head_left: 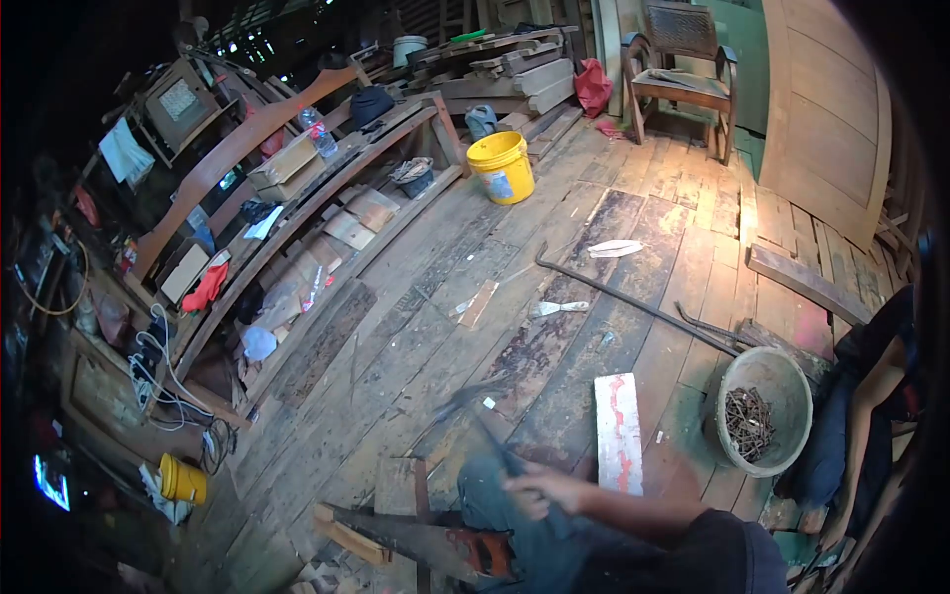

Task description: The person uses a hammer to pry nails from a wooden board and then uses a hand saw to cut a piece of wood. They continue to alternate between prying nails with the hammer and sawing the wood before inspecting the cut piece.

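Note:
My right hand [542,489] is closed around a dark tool [500,450], smeared by motion; its kind cannot be made out. It is over my trousered leg [485,490], and its dark end reaches up and left above the floorboards. My left hand does not show. Below and left of my right hand lies a handsaw [421,544] with a brown wooden handle [485,552], near a short wood block [351,535]. A white board with red marks [618,431] lies just beyond my forearm.
A bucket of nails [762,411] stands at right beside another person's arm [871,396]. A long metal bar [633,305], a scraper [559,308] and a yellow bucket [502,168] are on the plank floor. A cluttered long bench [297,203] runs along the left; a chair [683,84] stands behind.

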A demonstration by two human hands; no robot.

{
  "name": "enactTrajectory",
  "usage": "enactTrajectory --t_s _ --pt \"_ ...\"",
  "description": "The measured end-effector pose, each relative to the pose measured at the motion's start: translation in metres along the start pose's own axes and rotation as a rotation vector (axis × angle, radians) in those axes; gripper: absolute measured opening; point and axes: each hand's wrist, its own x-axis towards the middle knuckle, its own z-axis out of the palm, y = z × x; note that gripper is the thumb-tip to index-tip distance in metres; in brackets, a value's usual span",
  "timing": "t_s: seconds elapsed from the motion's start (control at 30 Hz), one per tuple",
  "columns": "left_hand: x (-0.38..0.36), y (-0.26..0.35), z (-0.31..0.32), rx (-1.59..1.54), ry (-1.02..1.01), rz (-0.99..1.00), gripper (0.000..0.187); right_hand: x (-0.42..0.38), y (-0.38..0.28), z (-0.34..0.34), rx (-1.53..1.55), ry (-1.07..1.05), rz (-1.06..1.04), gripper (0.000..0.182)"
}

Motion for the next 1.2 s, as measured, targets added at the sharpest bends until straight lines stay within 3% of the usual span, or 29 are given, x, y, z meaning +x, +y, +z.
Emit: enactTrajectory --t_s 0.03,0.13,0.17,0.23,0.27,0.4,0.43,0.53,0.57,0.6,0.67,0.73,0.77,0.87,0.93,1.0,1.07,1.13,1.17,1.2 --pt "0.004 -0.033 0.010 -0.278 -0.086 -0.116 0.057 0.009 0.014 0.017 0.055 -0.087 0.104 0.013" --pt "-0.017 0.014 0.060 -0.767 0.033 -0.272 0.066 0.026 0.064 0.053 -0.036 -0.266 0.276 0.012" --pt "-0.016 0.009 0.055 -0.766 0.035 -0.264 0.066 0.028 0.081 0.059 -0.085 -0.326 0.248 0.014" --pt "-0.014 -0.007 0.043 -1.188 0.014 -0.453 0.066 0.031 0.121 0.063 -0.309 -0.315 0.269 0.019" --pt "-0.018 -0.008 0.035 -1.254 0.037 -0.478 0.066 0.029 0.121 0.072 -0.434 -0.366 0.238 0.021" --pt "-0.042 -0.011 0.024 -1.342 0.181 -0.458 0.065 0.001 0.133 0.093 -0.428 -0.378 0.162 0.015" --pt "-0.049 -0.010 0.022 -1.362 0.227 -0.437 0.064 0.012 0.155 0.076 -0.582 -0.471 -0.001 0.020" --pt "-0.068 -0.006 0.026 -1.423 0.329 -0.348 0.064 -0.001 0.141 0.091 -0.474 -0.462 0.161 0.017" --pt "-0.077 -0.007 0.030 -1.424 0.253 -0.203 0.060 0.002 0.141 0.090 -0.500 -0.499 0.199 0.017" --pt "-0.082 -0.009 0.035 -1.442 0.294 -0.179 0.060 0.003 0.138 0.088 -0.486 -0.465 0.214 0.016" --pt "-0.089 -0.011 0.042 -1.208 0.103 -0.101 0.054 0.007 0.130 0.092 -0.543 -0.420 0.208 0.010" --pt "-0.093 -0.001 0.051 -1.055 0.177 -0.355 0.045 0.023 0.141 0.083 -0.619 -0.494 -0.048 0.008" --pt "-0.096 -0.003 0.053 -1.028 0.140 -0.357 0.045 0.029 0.147 0.079 -0.822 -0.474 -0.351 0.012" --pt "-0.093 0.000 0.069 -0.967 0.149 -0.291 0.046 0.038 0.134 0.091 -0.998 -0.522 -0.299 0.016" --pt "-0.083 0.006 0.077 -0.696 0.327 -0.119 0.047 0.038 0.132 0.105 -0.981 -0.433 -0.190 0.016" --pt "-0.078 0.004 0.060 -0.618 0.252 -0.161 0.050 0.043 0.135 0.114 -0.901 -0.462 -0.289 0.018" --pt "-0.067 0.018 0.054 -0.645 0.348 -0.101 0.056 0.055 0.141 0.117 -0.948 -0.517 -0.373 0.020" --pt "-0.059 0.033 0.037 -0.549 0.254 0.041 0.064 0.063 0.149 0.115 -0.980 -0.566 -0.548 0.024" --pt "-0.059 0.027 0.023 -0.275 0.180 0.063 0.070 0.057 0.140 0.124 -1.046 -0.506 -0.405 0.026" --pt "-0.059 0.022 0.018 -0.627 0.145 0.030 0.086 0.061 0.145 0.119 -1.065 -0.487 -0.331 0.026"
